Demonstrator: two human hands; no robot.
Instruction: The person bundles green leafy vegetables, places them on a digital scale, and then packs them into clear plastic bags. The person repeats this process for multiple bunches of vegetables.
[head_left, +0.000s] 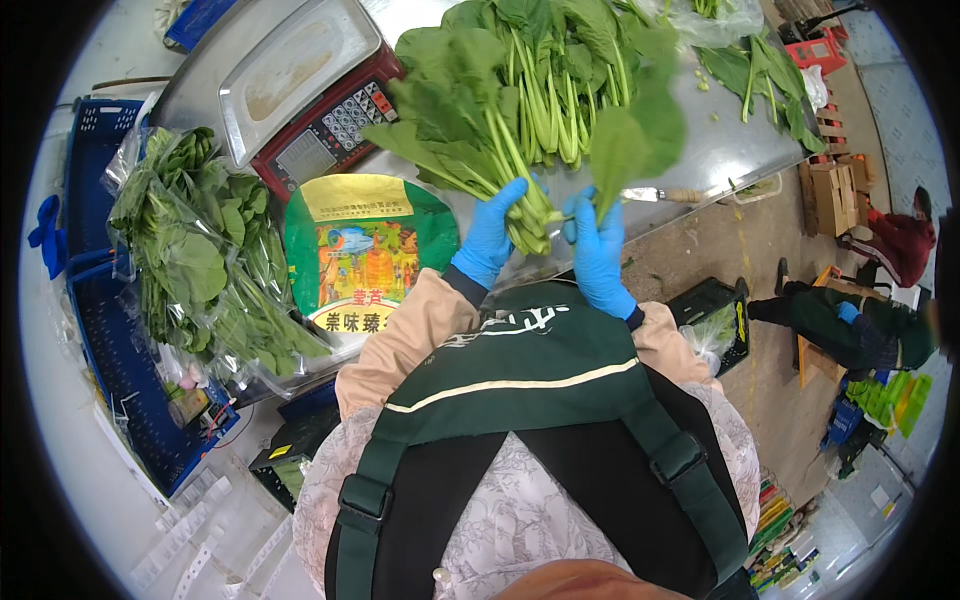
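Around the stems of a bunch of leafy greens closes my left hand, in a blue glove. My right hand, gloved too, grips a loose green leaf by its stalk, close beside the stem ends of that bunch. The leaf is blurred. Beyond both hands a larger pile of leafy greens lies on the metal table. A knife with a wooden handle rests near the table edge, right of my right hand.
A red electronic scale with a metal pan stands at the upper left. Below it lies a green printed plastic sheet. Bagged greens lie by blue crates. Loose leaves lie at right. Two people are on the floor beyond.
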